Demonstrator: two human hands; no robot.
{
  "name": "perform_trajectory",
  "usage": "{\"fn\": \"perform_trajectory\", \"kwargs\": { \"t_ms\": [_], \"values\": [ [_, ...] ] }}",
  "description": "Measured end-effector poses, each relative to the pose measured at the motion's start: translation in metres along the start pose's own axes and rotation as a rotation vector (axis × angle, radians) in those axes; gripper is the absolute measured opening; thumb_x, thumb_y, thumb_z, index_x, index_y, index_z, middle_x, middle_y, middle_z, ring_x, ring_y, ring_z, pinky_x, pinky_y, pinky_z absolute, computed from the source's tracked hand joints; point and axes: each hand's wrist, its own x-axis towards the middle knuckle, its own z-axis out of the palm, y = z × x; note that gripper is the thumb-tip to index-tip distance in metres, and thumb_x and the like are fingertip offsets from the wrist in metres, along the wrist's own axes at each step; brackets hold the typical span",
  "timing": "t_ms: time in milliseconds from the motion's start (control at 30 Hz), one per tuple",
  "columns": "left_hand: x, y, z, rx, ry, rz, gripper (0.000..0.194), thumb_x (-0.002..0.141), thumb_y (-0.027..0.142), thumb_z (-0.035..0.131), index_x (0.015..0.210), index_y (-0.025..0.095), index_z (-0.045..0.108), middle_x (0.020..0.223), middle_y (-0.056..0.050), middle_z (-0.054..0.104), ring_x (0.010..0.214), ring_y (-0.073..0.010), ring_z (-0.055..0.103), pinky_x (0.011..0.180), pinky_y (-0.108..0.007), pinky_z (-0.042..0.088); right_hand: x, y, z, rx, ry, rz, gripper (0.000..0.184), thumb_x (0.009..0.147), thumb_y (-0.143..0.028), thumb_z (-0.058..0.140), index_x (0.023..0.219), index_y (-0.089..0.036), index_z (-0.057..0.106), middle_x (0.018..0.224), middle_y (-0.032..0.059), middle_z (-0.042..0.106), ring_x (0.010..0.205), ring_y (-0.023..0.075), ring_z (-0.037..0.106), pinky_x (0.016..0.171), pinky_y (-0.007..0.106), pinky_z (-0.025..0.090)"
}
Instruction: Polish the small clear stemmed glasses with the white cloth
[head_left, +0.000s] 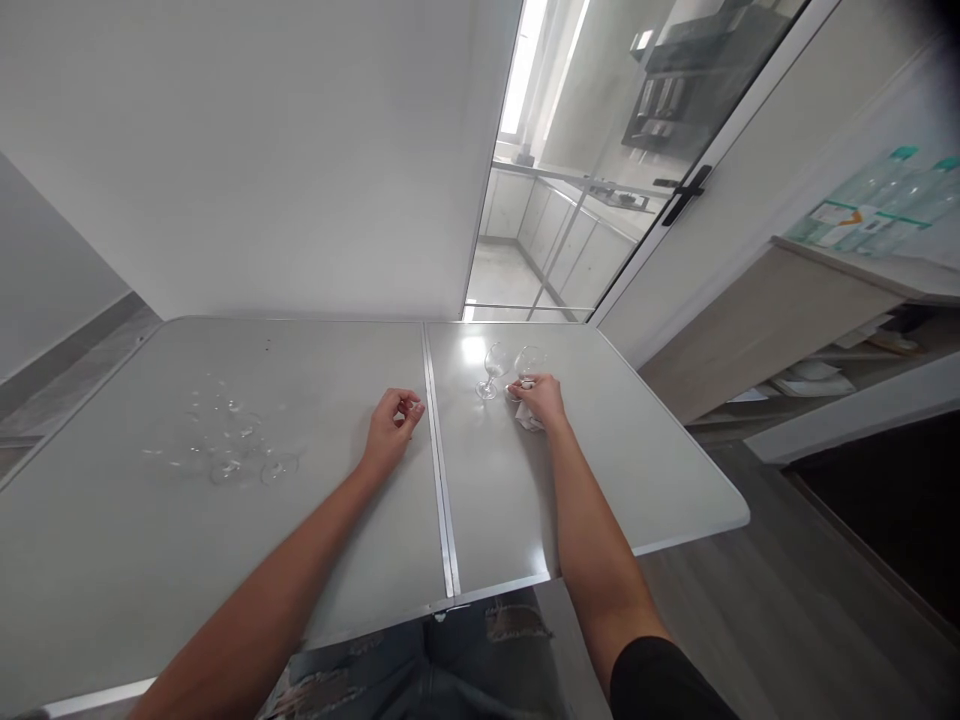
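While the left hand (391,424) curls loosely, the right hand (544,400) pinches a glass (530,362)

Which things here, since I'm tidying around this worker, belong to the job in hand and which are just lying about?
Likely in the job:
two clear stemmed glasses by the right hand
crumpled white cloth or tissue
probably the clear glassware grouped at left

Just lying about:
clear green-capped plastic bottles
tiny dark specks
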Motion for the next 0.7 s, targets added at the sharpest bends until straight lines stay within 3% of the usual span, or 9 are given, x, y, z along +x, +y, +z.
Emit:
{"fn": "perform_trajectory", "kwargs": {
  "t_ms": [300, 500, 600, 700],
  "values": [
    [0.000, 0.001, 0.003, -0.014, 0.001, -0.003, 0.025, 0.088, 0.045, 0.063, 0.092, 0.021, 0.065, 0.090, -0.004, 0.052, 0.074, -0.0140, 0.050, 0.049, -0.019, 0.041, -0.004, -0.006, -0.003, 0.020, -0.020, 0.011, 0.028, 0.067, -0.039, 0.073, 0.082, -0.015, 0.078, 0.077, 0.0055, 0.076, 0.070, 0.0172, 0.067, 0.064, 0.024, 0.046],
    [0.001, -0.007, 0.000, 0.033, -0.049, 0.015, 0.033, 0.092, 0.048, 0.056, 0.075, 0.020, 0.054, 0.072, 0.002, 0.045, 0.064, -0.0121, 0.040, 0.058, -0.024, 0.035, -0.007, -0.012, -0.016, -0.118, 0.029, 0.133, 0.052, 0.053, -0.035, 0.085, 0.100, -0.015, 0.073, 0.083, 0.0058, 0.075, 0.070, 0.0174, 0.066, 0.062, 0.025, 0.047],
    [0.001, -0.010, 0.001, 0.066, -0.078, 0.032, 0.039, 0.096, 0.051, 0.048, 0.072, 0.019, 0.051, 0.064, 0.003, 0.038, 0.062, -0.0128, 0.036, 0.061, -0.026, 0.032, -0.009, -0.008, -0.032, -0.255, -0.073, 0.155, 0.038, 0.049, -0.035, 0.087, 0.077, -0.015, 0.070, 0.069, 0.0058, 0.070, 0.063, 0.0187, 0.063, 0.059, 0.027, 0.045],
    [0.000, -0.013, 0.004, 0.036, -0.070, 0.037, 0.044, 0.095, 0.055, 0.045, 0.068, 0.020, 0.047, 0.065, 0.002, 0.043, 0.066, -0.0140, 0.040, 0.065, -0.027, 0.034, -0.012, 0.000, -0.045, -0.249, -0.249, 0.215, 0.033, 0.046, -0.036, 0.089, 0.053, -0.019, 0.062, 0.055, 0.0073, 0.064, 0.050, 0.0207, 0.059, 0.054, 0.034, 0.043]
  ]
}}
